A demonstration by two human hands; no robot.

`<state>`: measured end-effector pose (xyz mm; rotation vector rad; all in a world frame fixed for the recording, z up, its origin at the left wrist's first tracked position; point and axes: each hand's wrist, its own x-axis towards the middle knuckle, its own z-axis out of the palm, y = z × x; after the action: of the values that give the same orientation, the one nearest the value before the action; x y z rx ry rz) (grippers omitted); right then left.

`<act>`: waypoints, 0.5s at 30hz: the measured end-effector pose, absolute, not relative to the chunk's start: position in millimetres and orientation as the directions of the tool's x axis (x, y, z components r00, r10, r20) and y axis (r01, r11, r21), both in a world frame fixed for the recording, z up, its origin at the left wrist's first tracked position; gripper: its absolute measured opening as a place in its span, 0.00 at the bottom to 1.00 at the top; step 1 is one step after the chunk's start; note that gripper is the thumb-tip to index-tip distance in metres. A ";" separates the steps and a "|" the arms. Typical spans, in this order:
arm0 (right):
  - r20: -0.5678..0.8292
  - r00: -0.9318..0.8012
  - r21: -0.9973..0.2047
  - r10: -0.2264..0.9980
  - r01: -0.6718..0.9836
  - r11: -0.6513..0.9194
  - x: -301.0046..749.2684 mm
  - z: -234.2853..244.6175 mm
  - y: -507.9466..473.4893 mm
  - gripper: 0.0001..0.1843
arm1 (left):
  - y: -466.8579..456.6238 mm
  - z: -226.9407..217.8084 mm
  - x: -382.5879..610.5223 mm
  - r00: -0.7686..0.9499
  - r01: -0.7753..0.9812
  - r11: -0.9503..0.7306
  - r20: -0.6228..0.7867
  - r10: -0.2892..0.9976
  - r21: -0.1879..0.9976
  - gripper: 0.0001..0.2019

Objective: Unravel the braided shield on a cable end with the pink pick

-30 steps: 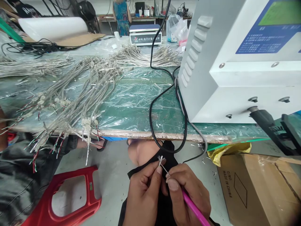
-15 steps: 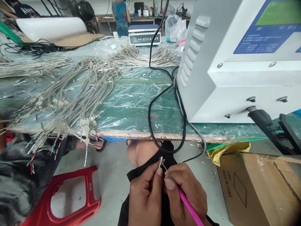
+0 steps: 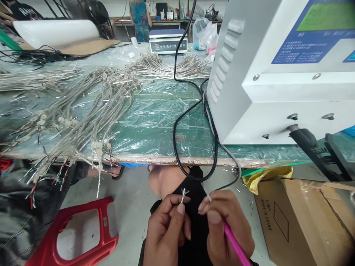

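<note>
Frayed cable end [image 3: 183, 195] sits pinched in the left hand [image 3: 167, 229], the right hand [image 3: 227, 223] gripping a pink tool [image 3: 235, 244].

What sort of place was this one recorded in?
Probably a workshop or small factory handling cables: heaps of cables with loose coloured wire ends, a big white machine with a display panel, and an electronic scale behind the heaps.

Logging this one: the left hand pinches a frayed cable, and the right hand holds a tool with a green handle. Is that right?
Not quite: the handle is pink, not green, as the head view shows. The left hand does pinch a frayed cable, and the right hand holds the tool.
</note>
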<state>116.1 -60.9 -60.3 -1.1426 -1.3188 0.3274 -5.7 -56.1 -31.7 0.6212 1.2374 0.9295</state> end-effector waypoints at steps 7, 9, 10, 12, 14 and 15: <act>0.619 0.122 -0.765 0.776 0.319 0.560 114.6 -57.0 -63.2 0.11 | -55.2 -33.9 -6.1 0.113 -0.333 0.532 -0.528 0.842 0.778 0.16; 0.616 0.094 -0.765 0.782 0.311 0.564 115.1 -56.8 -60.9 0.10 | -54.6 -33.4 -5.9 0.109 -0.334 0.531 -0.528 0.842 0.778 0.16; 0.613 0.090 -0.767 0.785 0.307 0.563 115.4 -56.8 -60.1 0.10 | -54.6 -33.2 -5.9 0.108 -0.332 0.528 -0.525 0.844 0.781 0.16; 0.608 0.093 -0.772 0.789 0.304 0.559 115.5 -56.6 -59.1 0.09 | -55.2 -32.8 -5.9 0.106 -0.317 0.525 -0.521 0.847 0.790 0.16; 0.611 0.092 -0.768 0.786 0.307 0.562 115.3 -56.1 -58.5 0.08 | -56.0 -32.3 -5.9 0.109 -0.296 0.524 -0.517 0.849 0.799 0.15; 0.613 0.087 -0.765 0.785 0.312 0.563 115.1 -55.9 -58.1 0.08 | -56.4 -32.2 -6.0 0.111 -0.286 0.521 -0.512 0.852 0.804 0.15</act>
<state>115.1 -58.1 -55.9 -0.9822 -1.4971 0.4548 -6.0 -56.4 -32.2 0.5994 1.1749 0.9135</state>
